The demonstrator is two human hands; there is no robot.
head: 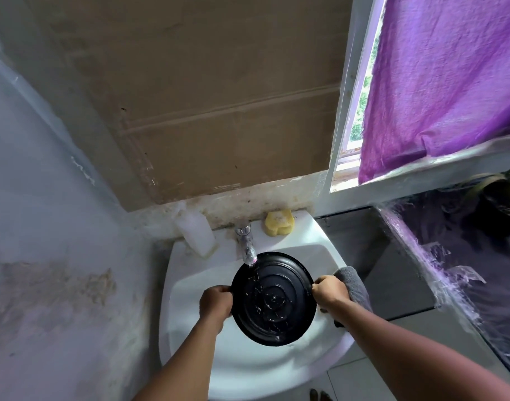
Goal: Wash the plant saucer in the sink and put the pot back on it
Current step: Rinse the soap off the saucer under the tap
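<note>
A white ceramic wall-mounted sink occupies the corner of a small room with stained, pale blue-grey plaster walls; a brown cardboard sheet covers the wall behind it, and a purple cloth curtain hangs across a white-framed window at upper right. On the back rim of the sink stand a chrome tap, a yellow soap bar to its right and a translucent white plastic bottle to its left. Water runs from the tap onto the round black plastic plant saucer, which is held over the basin, tilted with its far edge raised toward the spout and its ringed face turned toward the camera; being circular, it has no long axis. The left hand grips the left rim with curled fingers, and the right hand pinches the right rim. A grey towelling cloth lies just behind the right hand, possibly draped on the sink edge, though contact cannot be confirmed. At far right, a dark potted plant is dim, partly cut off by the frame and poorly resolved behind a purple-tinted reflective surface. Bare toes appear at the bottom edge on pale floor tiles.
</note>
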